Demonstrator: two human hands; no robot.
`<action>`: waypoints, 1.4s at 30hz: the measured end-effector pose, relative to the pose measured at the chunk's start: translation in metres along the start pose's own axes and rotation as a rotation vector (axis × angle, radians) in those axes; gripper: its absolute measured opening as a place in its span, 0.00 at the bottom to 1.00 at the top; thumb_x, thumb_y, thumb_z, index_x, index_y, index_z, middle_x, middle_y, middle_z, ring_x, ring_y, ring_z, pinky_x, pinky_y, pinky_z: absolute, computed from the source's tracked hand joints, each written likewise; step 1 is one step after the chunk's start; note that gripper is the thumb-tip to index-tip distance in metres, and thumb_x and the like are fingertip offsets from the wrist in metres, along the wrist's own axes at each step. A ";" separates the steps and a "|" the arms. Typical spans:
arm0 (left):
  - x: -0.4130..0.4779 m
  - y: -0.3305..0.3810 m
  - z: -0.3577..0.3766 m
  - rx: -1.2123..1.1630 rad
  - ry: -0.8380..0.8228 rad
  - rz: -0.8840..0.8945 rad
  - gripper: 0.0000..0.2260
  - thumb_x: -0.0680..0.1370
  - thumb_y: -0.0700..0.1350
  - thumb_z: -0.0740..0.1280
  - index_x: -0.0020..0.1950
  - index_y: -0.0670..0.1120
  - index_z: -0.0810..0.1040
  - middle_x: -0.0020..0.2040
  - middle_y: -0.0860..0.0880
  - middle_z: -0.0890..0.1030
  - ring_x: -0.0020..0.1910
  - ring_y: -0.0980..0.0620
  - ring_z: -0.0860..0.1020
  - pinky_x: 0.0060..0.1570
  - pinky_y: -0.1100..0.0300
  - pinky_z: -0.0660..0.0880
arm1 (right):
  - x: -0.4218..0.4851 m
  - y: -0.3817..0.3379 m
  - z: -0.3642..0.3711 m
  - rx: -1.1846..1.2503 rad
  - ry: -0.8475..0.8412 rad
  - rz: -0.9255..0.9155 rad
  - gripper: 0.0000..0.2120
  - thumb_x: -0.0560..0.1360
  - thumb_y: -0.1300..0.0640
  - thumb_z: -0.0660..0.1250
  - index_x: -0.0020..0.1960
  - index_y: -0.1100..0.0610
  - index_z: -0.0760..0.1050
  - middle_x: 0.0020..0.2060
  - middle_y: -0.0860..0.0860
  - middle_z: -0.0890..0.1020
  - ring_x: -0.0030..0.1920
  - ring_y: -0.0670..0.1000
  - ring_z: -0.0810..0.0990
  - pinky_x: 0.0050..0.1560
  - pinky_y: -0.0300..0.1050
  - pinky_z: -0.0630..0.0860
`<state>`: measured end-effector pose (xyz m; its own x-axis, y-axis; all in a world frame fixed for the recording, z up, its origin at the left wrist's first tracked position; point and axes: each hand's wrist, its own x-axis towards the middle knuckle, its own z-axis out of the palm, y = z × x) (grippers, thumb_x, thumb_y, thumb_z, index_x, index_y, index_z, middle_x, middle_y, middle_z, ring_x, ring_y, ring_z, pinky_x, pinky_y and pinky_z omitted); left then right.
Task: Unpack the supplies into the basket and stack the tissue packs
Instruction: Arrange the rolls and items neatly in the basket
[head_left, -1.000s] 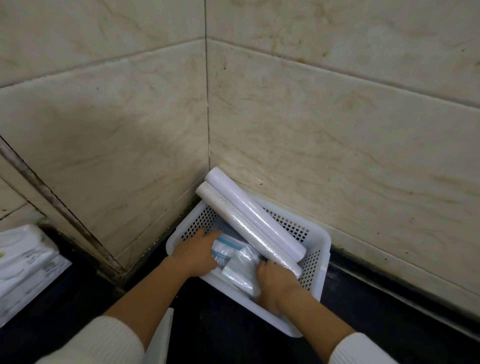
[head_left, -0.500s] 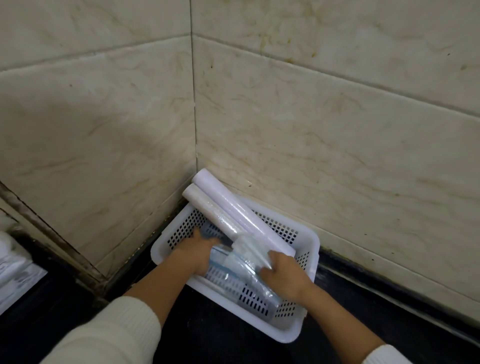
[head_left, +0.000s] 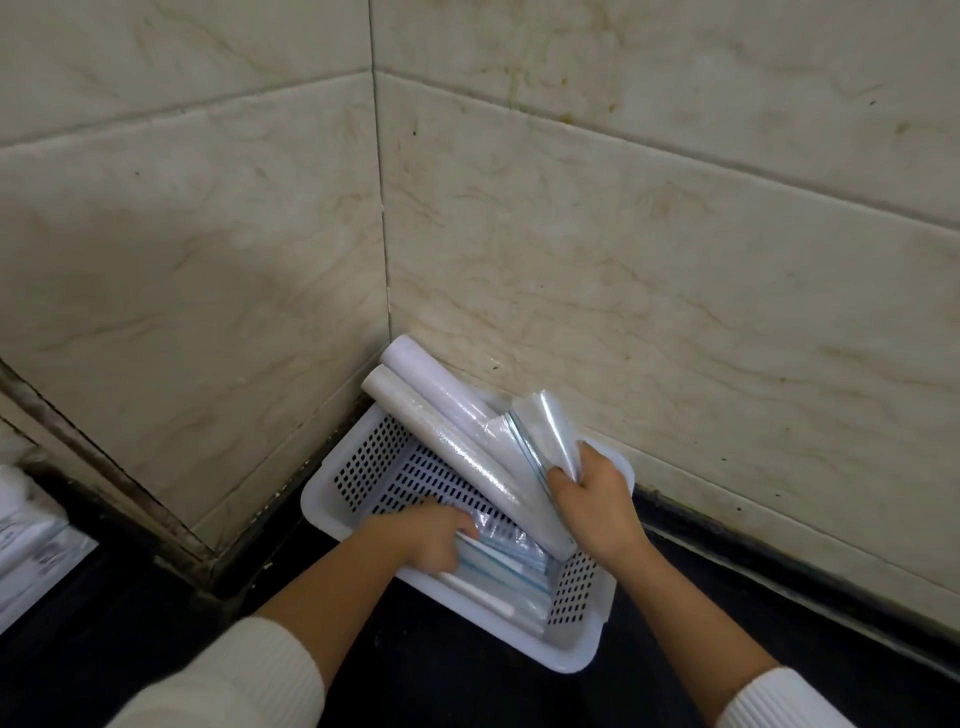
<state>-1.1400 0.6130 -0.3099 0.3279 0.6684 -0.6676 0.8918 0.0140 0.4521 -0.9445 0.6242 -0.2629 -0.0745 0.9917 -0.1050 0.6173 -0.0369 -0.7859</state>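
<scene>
A white perforated basket (head_left: 582, 654) stands on a black counter in the corner of two tiled walls. Two long white rolls (head_left: 452, 431) lie slanted in it, their far ends sticking out over the back rim. My right hand (head_left: 597, 501) grips a clear plastic bag (head_left: 545, 428) and holds it up above the basket's right side, beside the rolls. My left hand (head_left: 426, 535) reaches into the basket with curled fingers on flat clear packs with blue stripes (head_left: 498, 566) that lie along the basket floor.
Beige marble-look wall tiles (head_left: 675, 260) close in the basket behind and to the left. White tissue packs (head_left: 26, 540) lie at the far left edge on the black counter (head_left: 441, 675).
My right hand has lifted the clear plastic bag up and to the right, out of the basket. My left hand slid further right onto the flat packs.
</scene>
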 end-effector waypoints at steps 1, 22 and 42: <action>0.001 0.006 0.004 0.004 -0.004 -0.012 0.21 0.76 0.38 0.63 0.68 0.53 0.71 0.65 0.43 0.67 0.56 0.46 0.75 0.57 0.52 0.77 | 0.001 -0.001 -0.001 -0.007 0.020 -0.004 0.08 0.77 0.59 0.61 0.39 0.56 0.68 0.31 0.50 0.75 0.29 0.47 0.72 0.29 0.40 0.67; -0.070 -0.090 0.029 -0.442 0.923 -0.102 0.26 0.83 0.45 0.53 0.79 0.50 0.46 0.78 0.46 0.56 0.75 0.47 0.57 0.75 0.48 0.55 | 0.005 -0.029 0.133 -0.552 -0.459 -0.139 0.29 0.74 0.42 0.64 0.68 0.58 0.64 0.62 0.58 0.75 0.60 0.58 0.75 0.59 0.52 0.73; -0.088 -0.070 0.035 -0.248 0.898 -0.308 0.29 0.82 0.55 0.50 0.78 0.49 0.40 0.76 0.41 0.58 0.74 0.42 0.56 0.72 0.41 0.57 | -0.021 -0.035 0.092 -0.239 -0.384 -0.213 0.28 0.77 0.50 0.66 0.74 0.57 0.64 0.71 0.51 0.71 0.69 0.52 0.70 0.66 0.38 0.60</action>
<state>-1.2210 0.5270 -0.3034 -0.3590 0.9249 -0.1253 0.7742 0.3701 0.5136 -1.0365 0.5937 -0.2894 -0.4735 0.8554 -0.2099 0.7162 0.2351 -0.6571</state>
